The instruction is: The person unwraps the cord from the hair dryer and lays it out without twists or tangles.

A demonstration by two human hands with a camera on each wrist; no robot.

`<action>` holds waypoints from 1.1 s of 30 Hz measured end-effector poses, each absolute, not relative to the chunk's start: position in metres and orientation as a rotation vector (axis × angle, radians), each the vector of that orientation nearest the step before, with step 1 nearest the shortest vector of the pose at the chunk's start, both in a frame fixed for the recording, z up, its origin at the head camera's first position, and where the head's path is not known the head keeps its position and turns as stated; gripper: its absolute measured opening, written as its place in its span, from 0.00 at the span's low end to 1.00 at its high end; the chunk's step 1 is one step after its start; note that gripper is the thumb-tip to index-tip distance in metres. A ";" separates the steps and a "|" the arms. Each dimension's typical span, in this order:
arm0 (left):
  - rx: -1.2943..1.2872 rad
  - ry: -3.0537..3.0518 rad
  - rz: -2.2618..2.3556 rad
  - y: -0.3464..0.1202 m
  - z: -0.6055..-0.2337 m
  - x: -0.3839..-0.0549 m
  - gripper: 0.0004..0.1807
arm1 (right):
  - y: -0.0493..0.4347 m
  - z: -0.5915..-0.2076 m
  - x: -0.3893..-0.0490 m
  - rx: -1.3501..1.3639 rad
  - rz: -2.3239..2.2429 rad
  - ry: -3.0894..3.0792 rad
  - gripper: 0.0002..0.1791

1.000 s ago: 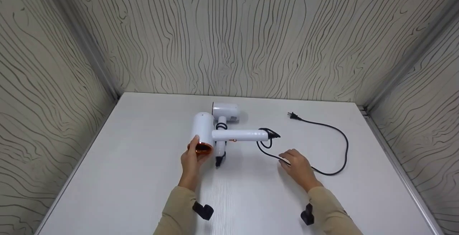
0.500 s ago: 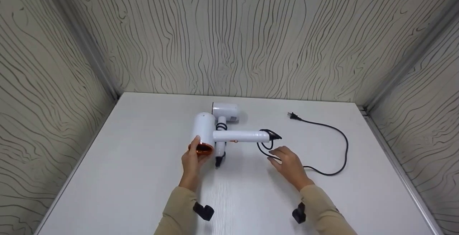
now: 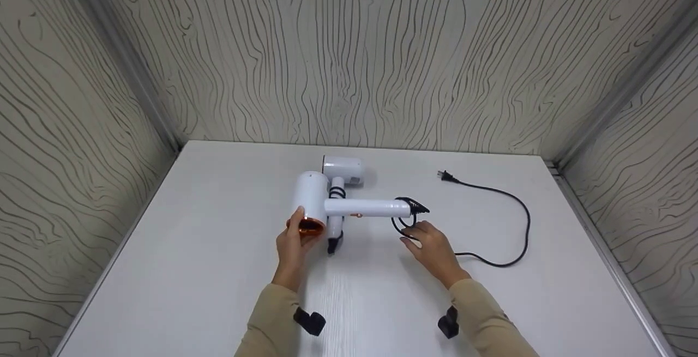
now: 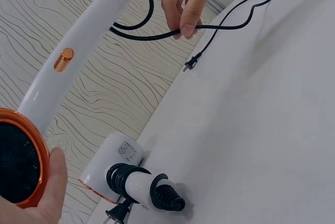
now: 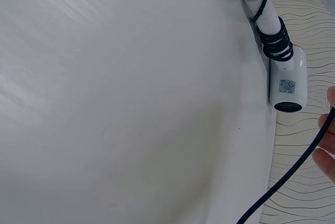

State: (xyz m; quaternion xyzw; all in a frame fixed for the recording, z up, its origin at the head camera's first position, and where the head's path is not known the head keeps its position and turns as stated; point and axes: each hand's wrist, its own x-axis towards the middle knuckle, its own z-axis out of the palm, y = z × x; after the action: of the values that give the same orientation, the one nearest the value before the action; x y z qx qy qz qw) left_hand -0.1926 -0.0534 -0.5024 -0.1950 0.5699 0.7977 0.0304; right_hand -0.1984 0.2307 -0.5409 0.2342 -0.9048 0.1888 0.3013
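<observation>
Above the desk (image 3: 191, 270), a person's left hand (image 3: 290, 245) grips a white hair dryer (image 3: 310, 196) by its orange rim (image 4: 43, 153), the handle (image 3: 368, 207) pointing right. The right hand (image 3: 434, 248) pinches the black cord (image 4: 149, 38) between its fingers. The plug (image 3: 446, 176) lies far right; a second dryer (image 3: 343, 169), cord-wrapped, rests partly behind the first.

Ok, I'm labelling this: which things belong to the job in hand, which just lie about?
In the job:
held hair dryer, in the left hand
its trailing cord, in the right hand

Lying about:
second hair dryer
its wound cord
</observation>
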 end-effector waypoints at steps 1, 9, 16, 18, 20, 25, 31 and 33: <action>-0.598 1.751 2.465 -0.053 -0.502 -0.192 0.41 | 0.230 -0.541 -0.199 0.628 0.502 -2.393 0.11; -0.614 1.741 2.471 -0.053 -0.503 -0.194 0.41 | 0.231 -0.542 -0.200 0.643 0.495 -2.357 0.11; -0.613 1.724 2.486 -0.055 -0.504 -0.194 0.41 | 0.233 -0.543 -0.202 0.641 0.491 -2.349 0.11; -0.612 1.729 2.476 -0.055 -0.504 -0.194 0.41 | 0.233 -0.542 -0.202 0.642 0.494 -2.349 0.11; -0.614 1.731 2.474 -0.055 -0.504 -0.194 0.40 | 0.232 -0.540 -0.201 0.634 0.502 -2.360 0.10; -0.596 1.742 2.457 -0.056 -0.504 -0.194 0.41 | 0.233 -0.534 -0.200 0.589 0.543 -2.420 0.08; -0.583 1.699 2.492 -0.058 -0.502 -0.192 0.40 | 0.235 -0.528 -0.202 0.550 0.610 -2.446 0.08; -0.580 1.697 2.488 -0.059 -0.501 -0.192 0.41 | 0.236 -0.526 -0.203 0.522 0.633 -2.463 0.08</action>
State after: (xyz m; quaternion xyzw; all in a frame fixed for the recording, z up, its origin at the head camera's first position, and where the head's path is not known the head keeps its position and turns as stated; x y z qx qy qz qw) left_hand -0.1918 -0.0585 -0.5015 -0.1889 0.5529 0.8107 0.0376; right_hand -0.2032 0.2362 -0.5262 0.1938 -0.9137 0.2346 0.2694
